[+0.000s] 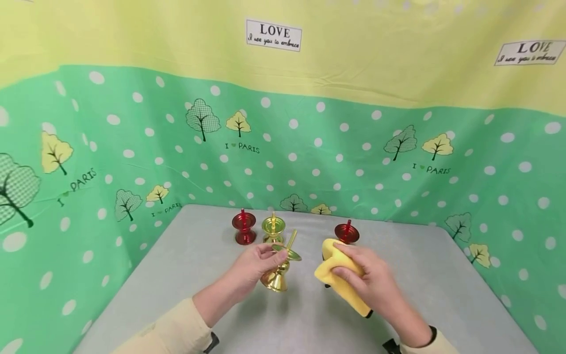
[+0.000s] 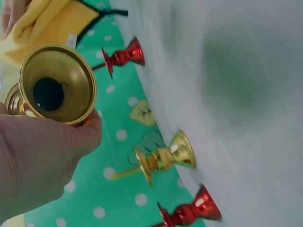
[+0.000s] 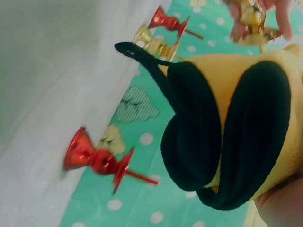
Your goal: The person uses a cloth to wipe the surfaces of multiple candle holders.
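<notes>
Left hand [image 1: 254, 265] pinching a gold candle holder [image 1: 276, 281], lifted above the grey table [image 1: 185, 250], tilted; right hand [image 1: 370, 273], apart from it, gripping a folded yellow cloth [image 1: 344, 290] with black edging. Standing behind: a red holder [image 1: 245, 236] beside a second gold holder [image 1: 273, 226]; beyond the cloth, another red holder [image 1: 347, 233].

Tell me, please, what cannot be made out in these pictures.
Head: base of the right red holder, hidden by the cloth.
Head: foot of the rear gold holder, partly behind the left hand and held gold holder.
Left wrist: held gold holder's spike, hidden by its base.
Left wrist: spike tip of the left red holder, cut by the bottom edge.
Right wrist: held gold holder's base, cut off by the top edge.
</notes>
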Demonstrator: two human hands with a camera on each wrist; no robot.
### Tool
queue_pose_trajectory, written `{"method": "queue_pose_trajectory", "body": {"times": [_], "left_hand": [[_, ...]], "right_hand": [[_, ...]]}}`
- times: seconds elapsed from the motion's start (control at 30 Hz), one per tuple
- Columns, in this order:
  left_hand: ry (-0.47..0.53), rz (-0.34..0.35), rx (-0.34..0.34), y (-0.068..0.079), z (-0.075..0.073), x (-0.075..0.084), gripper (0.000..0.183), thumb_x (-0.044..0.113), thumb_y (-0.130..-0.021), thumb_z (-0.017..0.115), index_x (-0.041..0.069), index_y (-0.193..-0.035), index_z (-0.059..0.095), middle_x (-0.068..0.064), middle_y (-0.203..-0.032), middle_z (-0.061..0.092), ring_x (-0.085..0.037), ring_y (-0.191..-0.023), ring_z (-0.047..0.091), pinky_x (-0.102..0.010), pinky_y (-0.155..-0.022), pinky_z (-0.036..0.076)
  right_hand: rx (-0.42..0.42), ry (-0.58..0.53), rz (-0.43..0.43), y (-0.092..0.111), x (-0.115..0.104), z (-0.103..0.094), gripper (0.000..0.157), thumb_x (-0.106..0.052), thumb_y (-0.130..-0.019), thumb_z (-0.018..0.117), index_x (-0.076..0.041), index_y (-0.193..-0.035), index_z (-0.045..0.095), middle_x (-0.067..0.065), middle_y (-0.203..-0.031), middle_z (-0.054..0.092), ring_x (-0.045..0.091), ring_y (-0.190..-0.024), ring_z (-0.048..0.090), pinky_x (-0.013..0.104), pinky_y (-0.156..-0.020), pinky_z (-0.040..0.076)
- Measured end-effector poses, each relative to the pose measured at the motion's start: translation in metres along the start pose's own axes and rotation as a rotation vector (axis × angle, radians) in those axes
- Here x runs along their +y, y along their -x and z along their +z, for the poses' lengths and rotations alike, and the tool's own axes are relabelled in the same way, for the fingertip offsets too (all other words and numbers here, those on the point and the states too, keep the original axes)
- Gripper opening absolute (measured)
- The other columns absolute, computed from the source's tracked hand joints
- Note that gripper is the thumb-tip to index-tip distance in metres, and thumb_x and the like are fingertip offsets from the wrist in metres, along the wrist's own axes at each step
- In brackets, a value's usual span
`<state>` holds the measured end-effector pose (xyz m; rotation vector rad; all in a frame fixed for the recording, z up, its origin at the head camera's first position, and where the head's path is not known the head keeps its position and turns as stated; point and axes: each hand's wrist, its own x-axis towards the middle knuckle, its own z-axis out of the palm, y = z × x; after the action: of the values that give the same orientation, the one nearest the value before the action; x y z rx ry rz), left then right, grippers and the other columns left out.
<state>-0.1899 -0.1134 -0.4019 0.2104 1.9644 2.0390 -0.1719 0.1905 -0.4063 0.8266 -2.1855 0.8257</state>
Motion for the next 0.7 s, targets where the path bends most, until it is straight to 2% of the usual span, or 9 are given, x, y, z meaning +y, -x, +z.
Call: {"method": "queue_pose_trajectory", "body": {"times": [0.13, 0.27, 0.37, 0.47, 0.57, 0.7], "left_hand": [[-0.034, 0.007, 0.013, 0.001, 0.014, 0.001, 0.071, 0.039, -0.095, 0.083, 0.0, -0.149, 0.056, -0.018, -0.131, 0.076, -0.018, -0.109, 0.077, -0.031, -0.094, 0.061], [-0.024, 0.033, -0.004, 0.002, 0.024, 0.001, 0.074, 0.036, -0.093, 0.086, 0.0, -0.15, 0.056, -0.019, -0.134, 0.073, -0.018, -0.112, 0.075, -0.031, -0.095, 0.063], [-0.011, 0.047, -0.014, 0.001, 0.027, 0.001, 0.074, 0.033, -0.092, 0.087, -0.002, -0.149, 0.057, -0.018, -0.132, 0.072, -0.016, -0.109, 0.073, -0.03, -0.095, 0.063], [-0.014, 0.048, -0.004, 0.001, 0.028, 0.001, 0.073, 0.033, -0.091, 0.087, -0.002, -0.148, 0.058, -0.016, -0.127, 0.074, -0.014, -0.103, 0.073, -0.028, -0.09, 0.064], [-0.009, 0.048, 0.006, 0.001, 0.029, 0.001, 0.073, 0.032, -0.09, 0.089, -0.002, -0.148, 0.058, -0.015, -0.124, 0.075, -0.013, -0.099, 0.073, -0.028, -0.088, 0.064], [-0.007, 0.055, 0.019, 0.001, 0.031, 0.001, 0.073, 0.03, -0.089, 0.089, -0.003, -0.147, 0.059, -0.016, -0.125, 0.075, -0.014, -0.1, 0.074, -0.03, -0.088, 0.065]], "right_hand": [[0.006, 0.044, -0.128, -0.008, -0.009, 0.009, 0.055, -0.027, -0.083, 0.091, -0.019, -0.135, 0.075, 0.002, -0.125, 0.079, 0.022, -0.107, 0.074, 0.021, -0.092, 0.058], [0.002, 0.057, -0.196, -0.012, -0.015, 0.017, 0.048, -0.042, -0.094, 0.08, -0.019, -0.135, 0.075, 0.003, -0.124, 0.077, 0.022, -0.107, 0.073, 0.027, -0.085, 0.061], [-0.018, 0.061, -0.201, -0.012, -0.018, 0.022, 0.051, -0.05, -0.098, 0.072, -0.017, -0.136, 0.074, 0.003, -0.123, 0.077, 0.02, -0.105, 0.072, 0.027, -0.079, 0.06], [-0.024, 0.059, -0.182, -0.011, -0.021, 0.026, 0.052, -0.051, -0.097, 0.073, -0.013, -0.133, 0.072, 0.003, -0.118, 0.077, 0.015, -0.097, 0.069, 0.024, -0.074, 0.056], [-0.013, 0.05, -0.183, -0.01, -0.022, 0.03, 0.049, -0.045, -0.092, 0.082, -0.013, -0.127, 0.072, 0.003, -0.116, 0.078, 0.014, -0.093, 0.068, 0.022, -0.072, 0.054], [0.006, 0.042, -0.202, -0.008, -0.022, 0.036, 0.043, -0.04, -0.089, 0.086, -0.016, -0.123, 0.077, 0.006, -0.119, 0.079, 0.019, -0.097, 0.071, 0.024, -0.074, 0.057]]}}
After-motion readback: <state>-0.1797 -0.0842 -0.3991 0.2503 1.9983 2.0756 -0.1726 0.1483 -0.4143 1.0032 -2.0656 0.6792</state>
